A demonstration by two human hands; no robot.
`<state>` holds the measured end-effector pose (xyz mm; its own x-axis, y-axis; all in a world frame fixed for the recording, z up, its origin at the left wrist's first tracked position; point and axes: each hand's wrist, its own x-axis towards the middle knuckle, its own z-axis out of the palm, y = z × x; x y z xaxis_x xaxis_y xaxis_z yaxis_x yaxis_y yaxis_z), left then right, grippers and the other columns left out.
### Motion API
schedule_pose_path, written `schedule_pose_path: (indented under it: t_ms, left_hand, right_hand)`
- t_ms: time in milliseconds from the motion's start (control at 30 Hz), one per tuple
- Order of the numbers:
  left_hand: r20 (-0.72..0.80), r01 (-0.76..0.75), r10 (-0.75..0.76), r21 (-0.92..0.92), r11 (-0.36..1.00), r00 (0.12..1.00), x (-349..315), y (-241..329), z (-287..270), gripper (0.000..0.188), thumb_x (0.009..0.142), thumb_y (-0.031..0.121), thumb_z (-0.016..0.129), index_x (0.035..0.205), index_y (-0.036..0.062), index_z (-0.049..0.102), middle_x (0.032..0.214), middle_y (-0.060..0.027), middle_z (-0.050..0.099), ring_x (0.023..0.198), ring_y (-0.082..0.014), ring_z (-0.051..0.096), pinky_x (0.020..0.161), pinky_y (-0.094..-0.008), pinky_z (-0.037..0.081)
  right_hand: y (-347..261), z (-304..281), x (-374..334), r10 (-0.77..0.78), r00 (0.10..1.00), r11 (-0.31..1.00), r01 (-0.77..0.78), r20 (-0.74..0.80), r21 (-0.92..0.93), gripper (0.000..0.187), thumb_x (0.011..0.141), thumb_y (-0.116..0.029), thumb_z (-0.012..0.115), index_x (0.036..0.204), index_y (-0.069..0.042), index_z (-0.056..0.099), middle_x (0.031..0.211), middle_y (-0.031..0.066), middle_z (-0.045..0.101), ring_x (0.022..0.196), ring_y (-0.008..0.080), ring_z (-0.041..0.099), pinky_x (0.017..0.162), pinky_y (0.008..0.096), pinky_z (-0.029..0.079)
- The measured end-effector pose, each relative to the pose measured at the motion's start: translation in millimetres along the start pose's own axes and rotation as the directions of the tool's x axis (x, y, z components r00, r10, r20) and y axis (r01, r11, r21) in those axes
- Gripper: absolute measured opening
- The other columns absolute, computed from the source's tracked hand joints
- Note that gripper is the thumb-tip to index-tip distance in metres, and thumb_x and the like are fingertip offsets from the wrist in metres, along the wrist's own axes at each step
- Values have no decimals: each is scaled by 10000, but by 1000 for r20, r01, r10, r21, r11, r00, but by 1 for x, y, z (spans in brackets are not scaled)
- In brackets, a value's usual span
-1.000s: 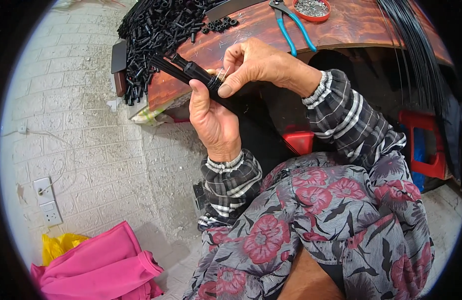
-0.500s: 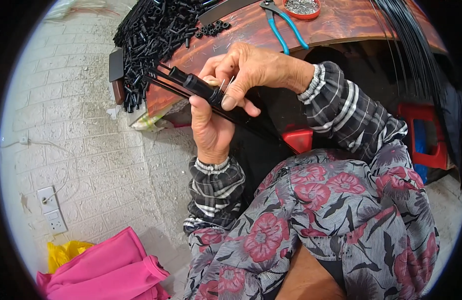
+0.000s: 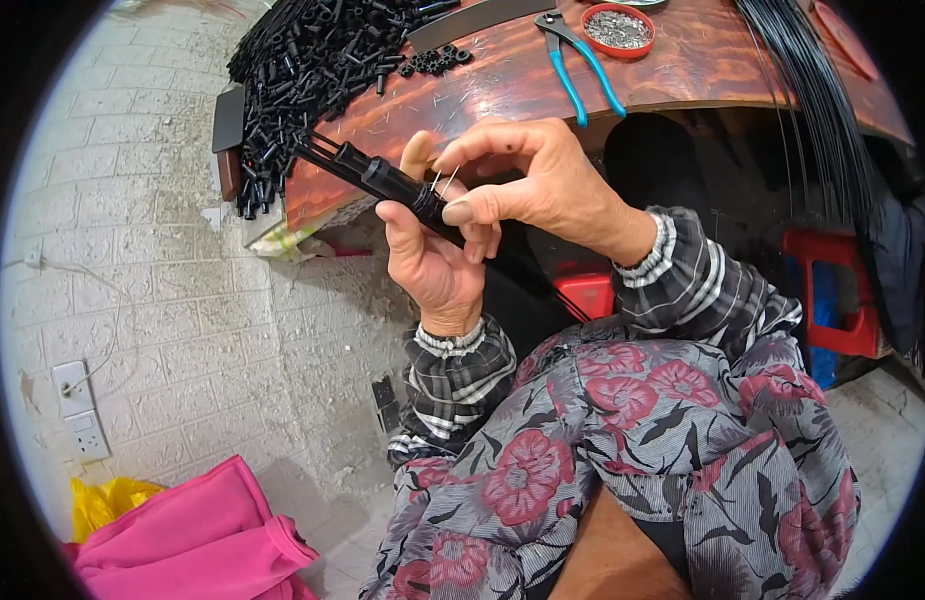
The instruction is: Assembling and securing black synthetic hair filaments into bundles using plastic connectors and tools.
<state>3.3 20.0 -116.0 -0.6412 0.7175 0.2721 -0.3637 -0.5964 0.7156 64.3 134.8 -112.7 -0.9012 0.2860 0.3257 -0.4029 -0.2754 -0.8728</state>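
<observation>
My left hand (image 3: 435, 268) is closed around a slim bundle of thin black rods (image 3: 313, 150) and a ribbed black plastic sleeve (image 3: 388, 180) on them. The bundle slants from the table's near edge down toward my lap. Two short silvery wire ends (image 3: 447, 182) stick up beside the sleeve. Over that spot my right hand (image 3: 563, 185) is bent, its thumb at the sleeve's lower end and its index finger arched by the wire ends. Whether the right fingertips grip the wire is too small to make out.
A reddish wooden table (image 3: 503, 90) bears a heap of small black plastic parts (image 3: 313, 80), blue-handled pliers (image 3: 573, 75), a red dish of small metal bits (image 3: 619, 32) and long black strands (image 3: 818, 110). A red stool (image 3: 843, 340) stands right; pink cloth (image 3: 193, 530) lies lower left.
My right index finger has risen and arched away from the thumb, opening a gap around the wire ends. The left hand keeps its hold on the bundle. The whole view has shifted slightly.
</observation>
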Motion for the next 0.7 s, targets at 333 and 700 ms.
schedule_pose_path:
  t_ms: [333,700]
  left_hand:
    - [-182,-1,34,177,984,983,8,-3,14,610,847,495,406,1181,-16,400,545,-49,468,367,-101,373,331,-216,289]
    - [-157,-35,81,276,961,984,7,-3,27,589,860,458,414,1150,-55,407,523,-36,447,376,-103,367,335,-221,277]
  right_hand:
    - [-6,-6,2,-365,930,797,339,48,-500,102,726,-62,647,714,10,576,649,44,574,561,106,555,528,198,424]
    - [-18,9,-20,-163,967,975,128,-196,-183,146,736,-75,648,667,-9,538,590,33,555,479,127,519,458,227,380]
